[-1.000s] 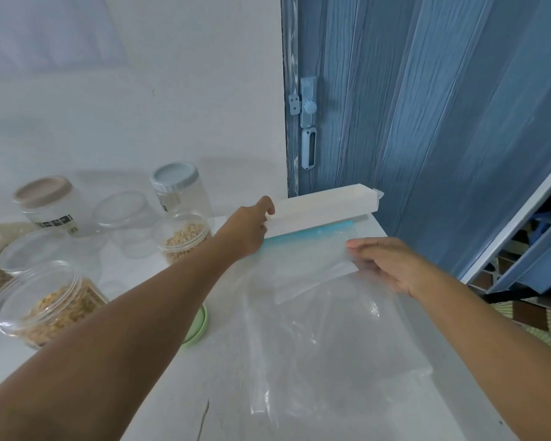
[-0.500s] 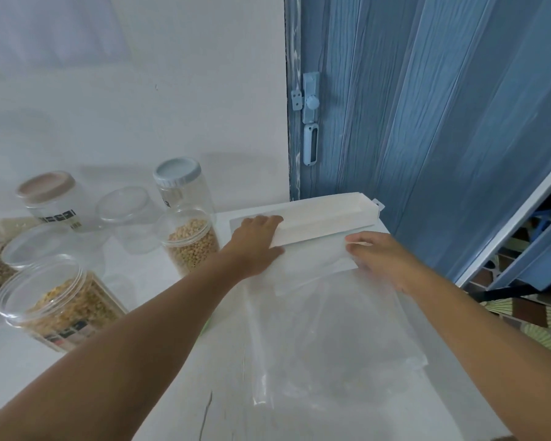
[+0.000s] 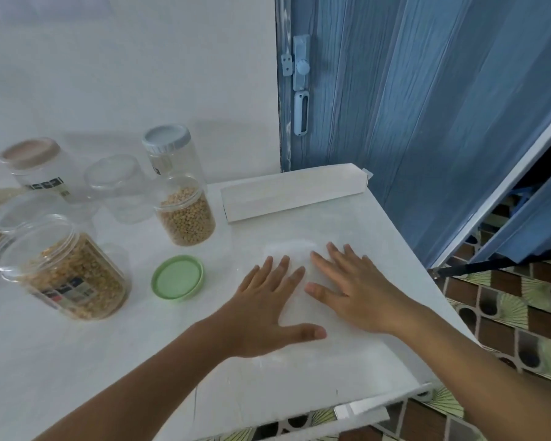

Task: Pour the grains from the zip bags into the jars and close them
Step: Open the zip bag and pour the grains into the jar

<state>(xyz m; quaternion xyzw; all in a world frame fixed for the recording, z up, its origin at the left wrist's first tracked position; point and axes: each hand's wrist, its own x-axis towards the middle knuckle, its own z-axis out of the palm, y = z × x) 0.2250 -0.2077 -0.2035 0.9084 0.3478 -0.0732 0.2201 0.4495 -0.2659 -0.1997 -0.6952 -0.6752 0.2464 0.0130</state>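
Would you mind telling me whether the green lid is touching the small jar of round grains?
Apart. The head view shows bare white table between the green lid and the small jar of round grains behind it.

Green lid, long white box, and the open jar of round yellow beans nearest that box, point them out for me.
green lid (image 3: 178,277), head view, centre of its top face
long white box (image 3: 295,190), head view, middle of its upper face
jar of round yellow beans (image 3: 186,218), head view, on its bean-filled wall
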